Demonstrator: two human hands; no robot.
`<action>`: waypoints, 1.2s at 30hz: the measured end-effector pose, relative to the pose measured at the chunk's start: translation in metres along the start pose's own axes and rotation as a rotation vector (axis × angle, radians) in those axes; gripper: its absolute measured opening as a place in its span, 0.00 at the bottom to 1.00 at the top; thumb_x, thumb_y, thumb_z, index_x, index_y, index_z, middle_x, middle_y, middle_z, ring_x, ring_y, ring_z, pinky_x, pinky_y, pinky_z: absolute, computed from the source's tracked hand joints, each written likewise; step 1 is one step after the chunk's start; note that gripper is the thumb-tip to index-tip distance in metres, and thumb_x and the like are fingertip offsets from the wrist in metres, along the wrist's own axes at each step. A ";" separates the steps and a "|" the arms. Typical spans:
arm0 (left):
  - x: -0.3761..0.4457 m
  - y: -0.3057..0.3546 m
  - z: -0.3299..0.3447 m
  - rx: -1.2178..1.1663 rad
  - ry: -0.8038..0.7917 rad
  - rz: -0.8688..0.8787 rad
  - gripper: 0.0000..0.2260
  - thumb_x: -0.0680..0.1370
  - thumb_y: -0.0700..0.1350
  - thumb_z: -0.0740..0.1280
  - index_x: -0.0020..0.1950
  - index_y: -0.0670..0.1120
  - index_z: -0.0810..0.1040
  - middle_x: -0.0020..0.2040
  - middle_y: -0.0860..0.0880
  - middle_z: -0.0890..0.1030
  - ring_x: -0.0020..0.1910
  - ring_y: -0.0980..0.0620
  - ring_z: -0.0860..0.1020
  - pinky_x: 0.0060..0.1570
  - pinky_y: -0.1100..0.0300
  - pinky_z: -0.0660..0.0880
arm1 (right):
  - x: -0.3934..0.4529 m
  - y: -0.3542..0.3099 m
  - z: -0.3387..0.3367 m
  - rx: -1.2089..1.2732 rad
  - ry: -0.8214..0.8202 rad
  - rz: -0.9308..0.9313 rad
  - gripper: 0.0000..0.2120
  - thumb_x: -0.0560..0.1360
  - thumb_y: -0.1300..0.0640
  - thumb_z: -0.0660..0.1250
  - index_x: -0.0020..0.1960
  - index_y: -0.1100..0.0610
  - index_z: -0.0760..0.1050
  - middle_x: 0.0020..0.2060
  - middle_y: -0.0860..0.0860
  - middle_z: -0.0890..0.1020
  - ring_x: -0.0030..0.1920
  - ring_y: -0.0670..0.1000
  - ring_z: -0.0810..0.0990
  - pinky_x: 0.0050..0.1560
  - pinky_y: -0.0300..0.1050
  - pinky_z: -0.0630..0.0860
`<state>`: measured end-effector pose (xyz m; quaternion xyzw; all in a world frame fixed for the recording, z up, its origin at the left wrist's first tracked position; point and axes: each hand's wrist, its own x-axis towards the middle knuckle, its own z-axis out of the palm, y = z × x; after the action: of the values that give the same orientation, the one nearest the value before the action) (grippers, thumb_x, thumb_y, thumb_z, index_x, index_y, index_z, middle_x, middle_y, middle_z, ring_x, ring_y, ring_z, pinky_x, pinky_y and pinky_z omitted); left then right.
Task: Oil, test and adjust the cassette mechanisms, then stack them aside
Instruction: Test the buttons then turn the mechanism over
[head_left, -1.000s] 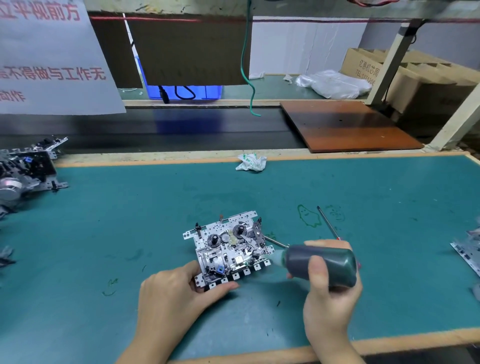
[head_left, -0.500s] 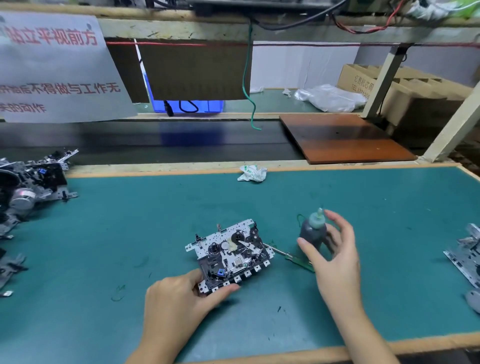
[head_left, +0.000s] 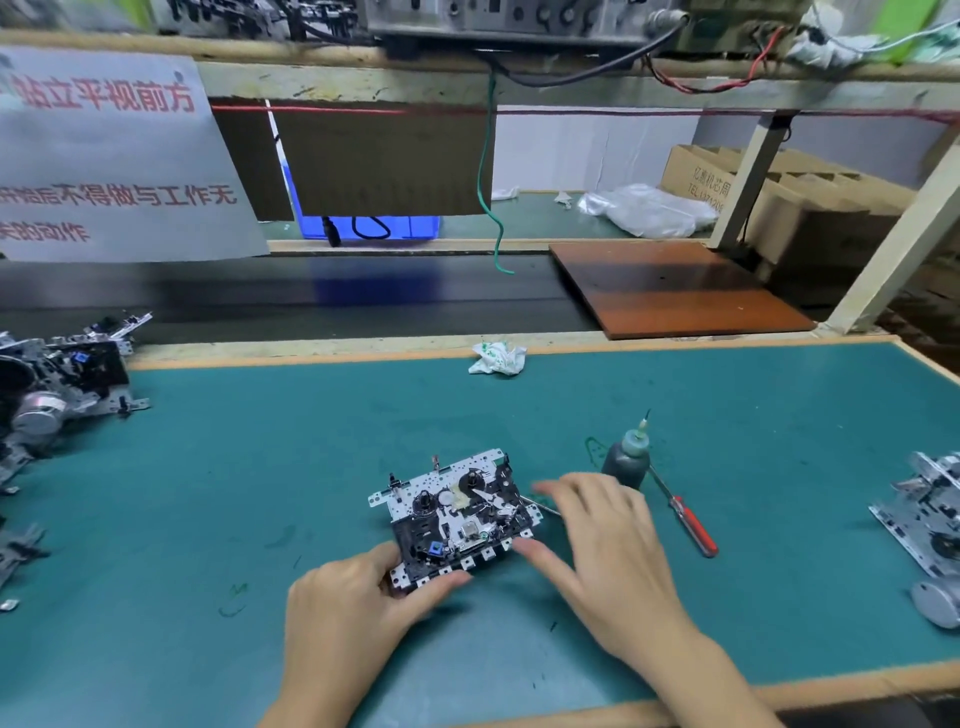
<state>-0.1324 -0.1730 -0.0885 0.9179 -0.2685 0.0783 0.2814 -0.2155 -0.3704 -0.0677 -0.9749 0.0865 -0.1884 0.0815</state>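
Readable writing first: the white sign (head_left: 104, 156) hanging top left has red Chinese characters, top line reads 站立平视前方, the lines below are cut off at the left edge. The cardboard boxes (head_left: 779, 192) at back right have dark print, too small and blurry for me to read properly.

Counts: one cassette mechanism (head_left: 454, 514) in the middle of the green surface (head_left: 260, 467), a pile of more mechanisms (head_left: 57, 384) at the left edge (can't count them, they overlap), and at least one more mechanism (head_left: 930, 525) at the right edge. One dark oil bottle (head_left: 626, 460) standing upright with its needle tip up, one red-handled screwdriver (head_left: 685, 519) lying just right of the bottle, one crumpled white wrapper (head_left: 497, 358) at the far rim of the surface.

The middle mechanism lies flat on the surface. The left hand (head_left: 358, 608) holds its near left corner, thumb along the front edge and fingers curled at the side. The right hand (head_left: 602, 540) sits just right of the mechanism, fingers spread and relaxed, holding nothing; its thumb tip is right by the near right corner, and I can't tell whether it actually touches since it's motion-blurred. The bottle stands just behind the right hand's fingers.
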 end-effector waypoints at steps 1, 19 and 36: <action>0.000 0.001 -0.002 -0.018 -0.011 -0.005 0.23 0.63 0.71 0.59 0.25 0.53 0.78 0.17 0.47 0.66 0.17 0.50 0.69 0.20 0.62 0.66 | 0.002 -0.001 0.001 -0.021 -0.084 0.004 0.34 0.73 0.30 0.41 0.58 0.51 0.74 0.52 0.44 0.75 0.56 0.48 0.71 0.58 0.42 0.59; 0.011 0.012 -0.032 0.057 0.087 -0.020 0.29 0.65 0.76 0.49 0.31 0.51 0.70 0.29 0.56 0.73 0.32 0.58 0.70 0.29 0.63 0.64 | -0.002 0.005 -0.016 0.498 -0.059 0.032 0.18 0.63 0.33 0.67 0.46 0.41 0.69 0.44 0.36 0.74 0.51 0.38 0.71 0.51 0.29 0.64; 0.025 0.030 -0.009 -0.645 -0.061 0.281 0.10 0.73 0.55 0.65 0.53 0.61 0.80 0.49 0.65 0.82 0.63 0.60 0.71 0.60 0.68 0.67 | 0.007 0.002 -0.006 0.992 -0.231 0.099 0.13 0.63 0.56 0.77 0.46 0.48 0.80 0.45 0.44 0.80 0.50 0.48 0.78 0.55 0.46 0.73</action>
<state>-0.1269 -0.2002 -0.0590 0.7378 -0.4114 -0.0001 0.5351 -0.2116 -0.3742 -0.0597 -0.8281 0.0234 -0.0938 0.5522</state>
